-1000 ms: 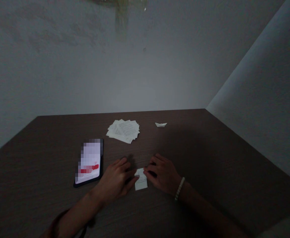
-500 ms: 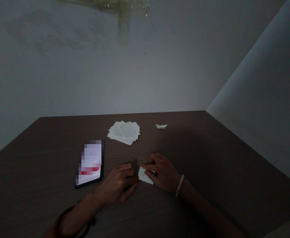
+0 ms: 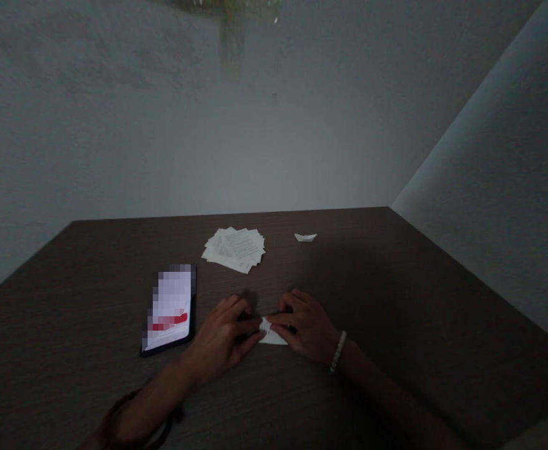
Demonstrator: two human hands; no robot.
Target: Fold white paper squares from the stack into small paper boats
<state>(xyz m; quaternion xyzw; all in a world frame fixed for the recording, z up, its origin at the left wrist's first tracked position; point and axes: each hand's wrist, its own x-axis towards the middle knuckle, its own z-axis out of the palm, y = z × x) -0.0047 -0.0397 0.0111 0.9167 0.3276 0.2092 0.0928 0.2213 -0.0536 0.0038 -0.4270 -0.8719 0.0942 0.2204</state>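
A small folded piece of printed paper [image 3: 272, 334] lies on the dark wooden table [image 3: 395, 300] between my two hands. My left hand [image 3: 224, 334] presses its fingers down on the paper's left edge. My right hand [image 3: 307, 326], with a pale bead bracelet at the wrist, pinches and presses the paper's right side. Both hands rest low on the table, fingers curled over the paper, which they partly hide.
A phone [image 3: 170, 307] with a lit screen lies left of my hands. A fanned stack of printed paper sheets [image 3: 234, 248] sits farther back, and a small folded paper boat [image 3: 305, 237] to its right. Grey walls close the table's far and right sides.
The paper lay as an upright rectangle, was lifted and turned by my right hand, and now lies flatter and lower under both hands' fingers.
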